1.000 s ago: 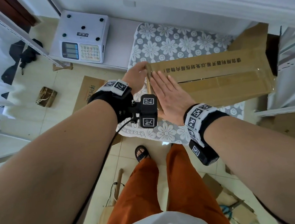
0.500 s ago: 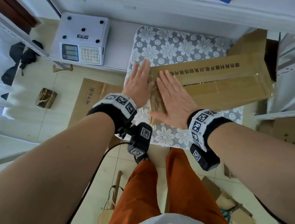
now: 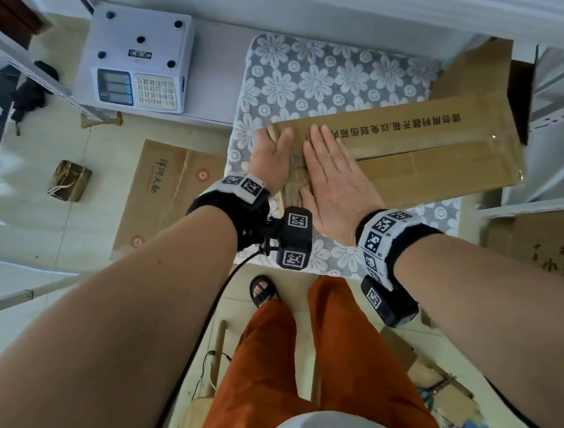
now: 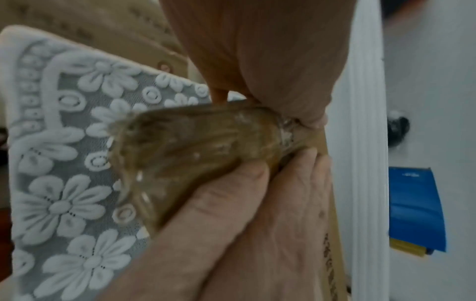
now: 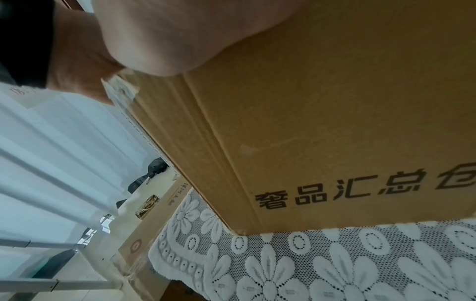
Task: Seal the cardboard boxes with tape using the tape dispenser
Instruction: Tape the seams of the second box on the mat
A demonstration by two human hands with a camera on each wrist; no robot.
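A long brown cardboard box [image 3: 422, 169] with printed characters lies on the lace-covered table [image 3: 330, 75]. My right hand [image 3: 331, 176] rests flat on top of its left end, fingers straight. My left hand [image 3: 269, 154] presses against the box's left end, fingers reaching the top edge. Between the hands sits wrinkled clear tape [image 3: 296, 182]. In the left wrist view the tape [image 4: 195, 150] bulges loosely off the box end, with my left fingers [image 4: 231, 203] pushing on it. The right wrist view shows the box's side [image 5: 335, 132] under my palm [image 5: 180, 36]. No tape dispenser is in view.
A white electronic scale [image 3: 140, 59] stands on a ledge at the back left. Flattened cartons [image 3: 167, 185] lie on the floor left of the table. Another printed carton [image 3: 553, 253] sits at the right, beside white shelf frames [image 3: 561, 90]. My legs stand close to the table's front edge.
The left hand went from gripping the box's end corner to lying flat on top, then slid down to the box's left end. The right hand stayed flat on the box.
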